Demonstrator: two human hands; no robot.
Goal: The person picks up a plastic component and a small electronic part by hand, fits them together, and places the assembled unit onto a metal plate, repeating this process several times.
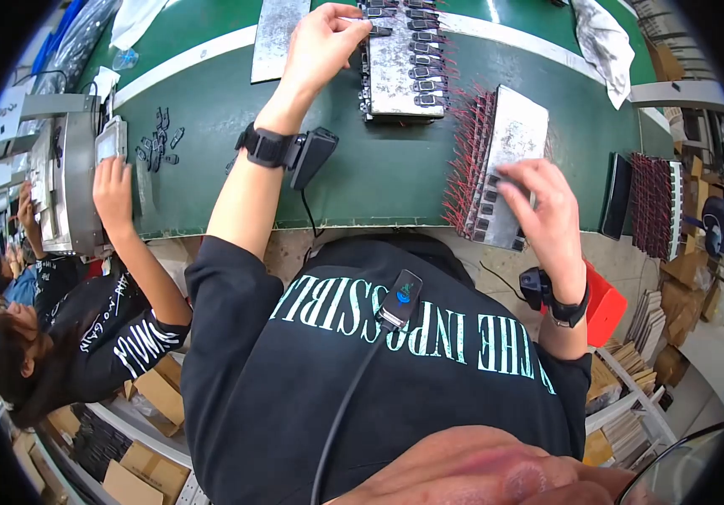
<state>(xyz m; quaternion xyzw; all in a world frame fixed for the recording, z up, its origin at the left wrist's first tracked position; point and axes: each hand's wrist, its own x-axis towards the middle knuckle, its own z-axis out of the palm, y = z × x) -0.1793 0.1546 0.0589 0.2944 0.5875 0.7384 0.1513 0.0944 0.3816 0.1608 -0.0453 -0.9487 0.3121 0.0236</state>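
My left hand (320,46) reaches to the far side of the bench. Its thumb and fingers pinch a small black plastic part (380,31) at the left edge of a metal plate (390,80), which carries rows of similar parts with red wires on its right. My right hand (549,206) is over a second metal plate (520,119), tilted on the bench's near edge. Thumb and forefinger close around a small black part (494,180) in that plate's row. Red wires (468,164) fan out along this plate's left side.
Loose black parts (158,145) lie at the left of the green bench (328,189). Another metal plate (278,38) lies at the back. A wired stack (653,202) stands far right, by a red stool (604,303). Another person's hand (113,195) rests near a machine at left.
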